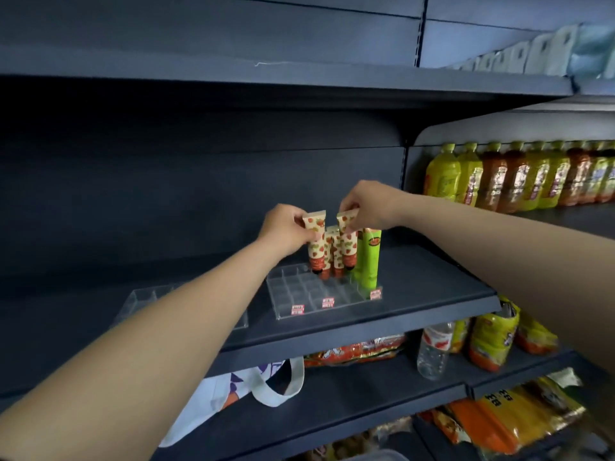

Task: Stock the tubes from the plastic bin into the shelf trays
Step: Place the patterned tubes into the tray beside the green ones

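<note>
At the centre of the frame, on the dark grey metal shelf [416,294], sits a clear acrylic tray divided into small square cells [299,294], and the stocking of it looks only just begun. Along its far edge stand cream-coloured plastic tubes printed with red strawberries: I count two between the hands, already seated cap-down in cells [332,251], though others may be hidden behind. Just right of them stand tall lime-green plastic tubes [367,257]; at least one is plain, and a second seems to be pressed beside it, but I cannot tell for sure.

The left hand [286,229] pinches the crimped top of one more strawberry tube [316,241], whose dark cap is at or just entering a cell. The right hand [366,207] pinches the top of another strawberry tube [347,237] in the same way, beside the green ones. Both hands are clamped on their tubes, so these two are not yet released.

Most cells, the whole near and left part of the tray, are empty. Three small red-and-white price labels [327,302] are stuck along its front edge. A second clear tray [146,297] lies at middle left, partly behind the left forearm, and shows no tubes. The plastic bin is not identifiable in view, so the number of tubes left cannot be judged.
</note>
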Demonstrator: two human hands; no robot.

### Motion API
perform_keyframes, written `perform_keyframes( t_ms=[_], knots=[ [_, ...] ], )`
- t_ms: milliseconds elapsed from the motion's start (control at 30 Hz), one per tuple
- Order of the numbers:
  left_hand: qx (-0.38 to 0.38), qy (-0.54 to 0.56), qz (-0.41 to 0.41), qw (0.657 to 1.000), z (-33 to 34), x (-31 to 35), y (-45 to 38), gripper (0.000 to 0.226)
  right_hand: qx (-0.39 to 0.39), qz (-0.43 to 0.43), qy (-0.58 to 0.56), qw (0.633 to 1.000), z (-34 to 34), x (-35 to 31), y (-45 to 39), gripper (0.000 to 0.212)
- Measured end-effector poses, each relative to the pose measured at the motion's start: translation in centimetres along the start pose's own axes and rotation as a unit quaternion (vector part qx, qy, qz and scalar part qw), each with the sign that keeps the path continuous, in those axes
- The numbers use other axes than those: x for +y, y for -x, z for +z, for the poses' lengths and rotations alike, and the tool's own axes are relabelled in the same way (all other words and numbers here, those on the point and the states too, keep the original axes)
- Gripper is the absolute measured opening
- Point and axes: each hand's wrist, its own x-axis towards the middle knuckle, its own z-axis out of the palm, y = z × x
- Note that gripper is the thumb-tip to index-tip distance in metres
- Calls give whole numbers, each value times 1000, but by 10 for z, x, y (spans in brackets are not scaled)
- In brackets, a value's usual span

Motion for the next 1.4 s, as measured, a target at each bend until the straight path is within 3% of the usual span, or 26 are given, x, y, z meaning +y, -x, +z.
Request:
perform_keyframes(
  t_ms=[100,233,700,1100,1300,1400],
  knots=[
    [-5,-14,-8,1000,12,-13,-17,17,-9,-7,23,1000,13,9,-25,34],
    [-32,-18,-10,999,22,-28,-32,9,-40,-12,40,998,24,18,-47,35],
    [-83,20,-20,996,43,-47,-46,17,-121,-28,125,984,39,20,-67,45],
    [-50,-7,1,999,61,-53,-42,21,-153,-25,175,972,44,18,-71,37],
    [-38,-3,-1,999,65,-56,-43,20,-169,-26,199,965,46,18,-73,15],
    [-39,-6,-4,999,66,-55,-43,20,-161,-26,195,967,47,18,-75,19]
  ],
)
